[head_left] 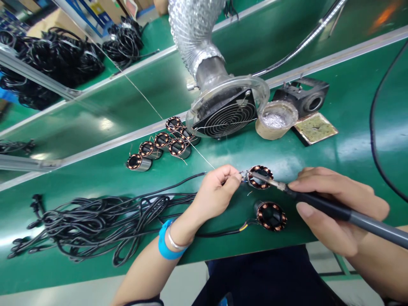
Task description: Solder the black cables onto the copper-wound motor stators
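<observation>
Right of the frame's centre, the upper coil [262, 185] stands on the bench [353, 97], the iron [320, 204] laid across its rim with the tip at the leads [244, 176] on the left. It is too small there to tell whether the tip touches them or hovers. The left hand [216, 190] pinches so near that a slip of the iron, likely hot, could burn its fingertips or scorch the coil; a tug from the cables [95, 225] at lower left could drag the leads astray. That hand pinches them between thumb and forefinger, its arm slanting up from the bottom edge. At right, the right hand [353, 197] closes round the iron pen-fashion, its shaft sloping up leftward.
</observation>
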The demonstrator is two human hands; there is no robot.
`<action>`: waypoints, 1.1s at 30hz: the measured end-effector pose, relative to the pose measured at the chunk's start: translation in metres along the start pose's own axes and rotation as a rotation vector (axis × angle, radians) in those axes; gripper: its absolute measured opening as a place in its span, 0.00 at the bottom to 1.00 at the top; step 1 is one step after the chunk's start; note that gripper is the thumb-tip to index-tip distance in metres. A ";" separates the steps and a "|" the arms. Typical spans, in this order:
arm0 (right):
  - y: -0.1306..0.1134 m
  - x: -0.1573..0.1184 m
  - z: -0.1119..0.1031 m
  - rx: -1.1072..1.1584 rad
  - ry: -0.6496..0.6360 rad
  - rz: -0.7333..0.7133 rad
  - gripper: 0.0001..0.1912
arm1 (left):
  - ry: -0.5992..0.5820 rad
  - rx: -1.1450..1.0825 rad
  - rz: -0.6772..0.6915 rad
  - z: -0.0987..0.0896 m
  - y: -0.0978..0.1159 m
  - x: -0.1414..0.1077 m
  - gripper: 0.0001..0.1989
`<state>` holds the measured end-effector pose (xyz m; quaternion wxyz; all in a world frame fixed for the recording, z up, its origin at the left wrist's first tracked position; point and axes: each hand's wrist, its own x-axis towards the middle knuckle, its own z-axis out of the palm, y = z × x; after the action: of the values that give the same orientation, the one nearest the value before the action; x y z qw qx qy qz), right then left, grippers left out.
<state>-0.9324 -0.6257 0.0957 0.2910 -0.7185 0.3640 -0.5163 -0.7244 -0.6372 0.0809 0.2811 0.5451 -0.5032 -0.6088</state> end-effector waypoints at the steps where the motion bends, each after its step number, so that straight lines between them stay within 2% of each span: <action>1: 0.001 0.000 0.000 0.007 0.006 -0.009 0.17 | 0.001 0.001 -0.003 0.000 0.000 0.000 0.12; 10: 0.003 0.001 -0.001 -0.033 0.088 -0.025 0.21 | 0.003 0.008 -0.014 0.000 -0.001 0.000 0.13; 15: 0.003 -0.003 -0.003 -0.050 0.152 0.058 0.18 | -0.002 0.006 -0.007 0.000 -0.001 0.000 0.13; 18: 0.007 -0.003 0.000 -0.029 0.155 -0.018 0.24 | -0.013 0.010 -0.004 0.000 -0.001 0.000 0.13; 21: 0.011 0.004 0.005 -0.091 0.024 -0.042 0.26 | -0.037 0.025 0.007 -0.001 -0.003 0.000 0.14; 24: 0.013 0.014 0.010 -0.230 -0.159 -0.128 0.20 | -0.066 0.057 0.040 -0.004 -0.005 0.001 0.14; 28: 0.020 0.025 0.017 -0.291 -0.317 -0.274 0.14 | -0.152 0.066 0.092 -0.009 -0.011 0.001 0.15; 31: 0.025 0.029 0.021 -0.312 -0.391 -0.347 0.14 | -0.202 0.073 0.132 -0.013 -0.011 0.000 0.15; 33: 0.027 0.029 0.022 -0.310 -0.380 -0.349 0.14 | -0.221 0.128 0.152 -0.016 -0.007 -0.002 0.15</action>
<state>-0.9116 -0.6636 0.0833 0.1478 -0.8899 0.2485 -0.3529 -0.7073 -0.6378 0.0773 0.2338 0.4518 -0.6086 -0.6089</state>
